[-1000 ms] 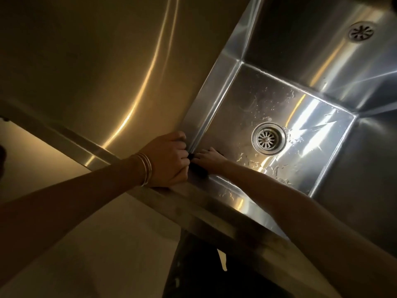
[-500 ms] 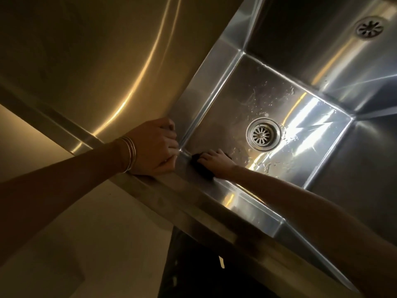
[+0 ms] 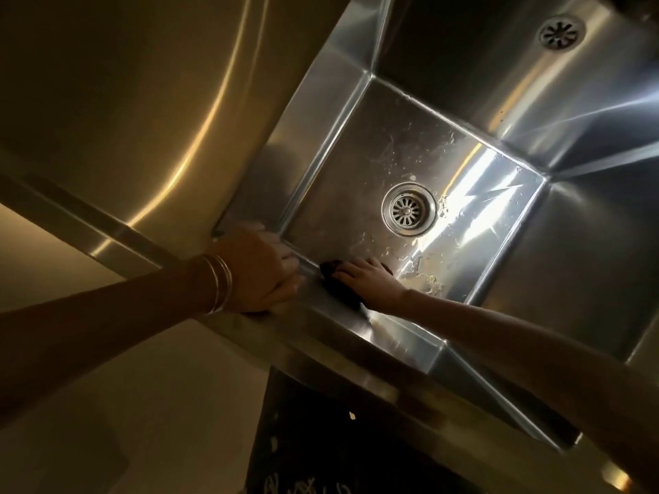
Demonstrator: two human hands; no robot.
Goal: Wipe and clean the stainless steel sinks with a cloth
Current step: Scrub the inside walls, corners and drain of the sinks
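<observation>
Rightward along the near edge of the sink goes the right hand with its cloth, now apart from the left hand, which has kept to the near-left corner. Far left, a steel counter runs beside the basin. Thin bangles circle the left wrist, and that hand's fingers curl over the sink's rim, gripping it. Just right of it the dark cloth lies where the near wall meets the floor. The right hand presses it down, fingers laid fairly straight across its top. Beyond the hand, water droplets spot the floor around the round drain. A second round grille sits in the wall at upper right.
</observation>
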